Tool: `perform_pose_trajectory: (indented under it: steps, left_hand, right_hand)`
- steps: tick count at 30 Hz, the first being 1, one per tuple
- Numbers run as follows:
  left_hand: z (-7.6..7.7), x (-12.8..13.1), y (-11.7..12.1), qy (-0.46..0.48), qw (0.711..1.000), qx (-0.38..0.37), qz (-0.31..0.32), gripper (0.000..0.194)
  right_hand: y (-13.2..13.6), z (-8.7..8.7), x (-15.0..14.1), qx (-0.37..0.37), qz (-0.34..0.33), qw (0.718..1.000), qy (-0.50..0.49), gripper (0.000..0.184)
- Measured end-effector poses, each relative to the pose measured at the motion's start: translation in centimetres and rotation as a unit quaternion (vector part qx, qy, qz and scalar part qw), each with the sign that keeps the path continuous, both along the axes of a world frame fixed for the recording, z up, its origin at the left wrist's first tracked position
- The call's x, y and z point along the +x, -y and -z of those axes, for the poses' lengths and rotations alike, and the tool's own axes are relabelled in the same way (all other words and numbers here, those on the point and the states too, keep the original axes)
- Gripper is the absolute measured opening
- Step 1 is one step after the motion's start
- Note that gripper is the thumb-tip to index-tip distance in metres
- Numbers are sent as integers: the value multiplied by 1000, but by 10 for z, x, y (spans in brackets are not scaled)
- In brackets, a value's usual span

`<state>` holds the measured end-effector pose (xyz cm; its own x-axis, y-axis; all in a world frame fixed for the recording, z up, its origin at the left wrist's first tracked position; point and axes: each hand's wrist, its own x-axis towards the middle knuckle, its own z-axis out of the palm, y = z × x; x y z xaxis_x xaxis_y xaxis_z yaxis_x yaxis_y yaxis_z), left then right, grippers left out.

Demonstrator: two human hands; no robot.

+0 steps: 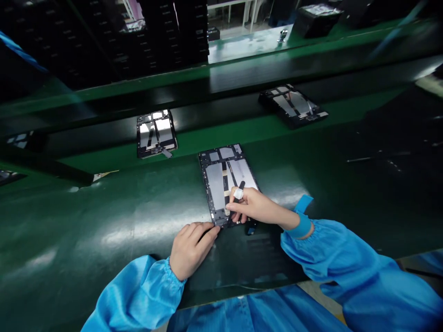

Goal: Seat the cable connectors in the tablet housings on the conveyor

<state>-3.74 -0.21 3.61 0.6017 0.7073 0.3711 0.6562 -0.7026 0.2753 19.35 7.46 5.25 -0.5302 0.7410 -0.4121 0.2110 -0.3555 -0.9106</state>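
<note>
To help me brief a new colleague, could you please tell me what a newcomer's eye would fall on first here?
The opened tablet housing in the middle of the green belt draws the eye, the right hand holding a slim black tool over it and the left hand at its lower edge. Bright blue sleeves stand out at the bottom, and two more housings lie beyond.

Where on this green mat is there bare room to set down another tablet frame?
Bare green mat lies left of the tablet frame and left hand; a smaller patch lies right of the frame, above the right hand. It is crowded at the frame's lower end, where both hands and a black tool meet.
</note>
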Motion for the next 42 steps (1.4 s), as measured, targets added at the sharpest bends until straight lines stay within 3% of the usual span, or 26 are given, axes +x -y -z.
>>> perform_pose_trajectory:
  steps: [12, 29, 38, 42]
  left_hand:
    - [0, 1, -2, 17, 1000, -14, 0, 25]
    - [0, 5, -2, 15, 1000, 7, -3, 26]
    - [-8, 4, 2, -109, 992, 64, 12, 35]
    - [-8, 5, 0, -101, 994, 44, 11, 35]
  right_hand:
    - [-2, -1, -4, -9, -1, 1000, 0, 26]
    - [-1, 1, -2, -8, 3, 1000, 9, 28]
    - [-1, 1, -3, -4, 4, 1000, 7, 26]
    - [4, -2, 10, 28, 59, 998, 18, 26]
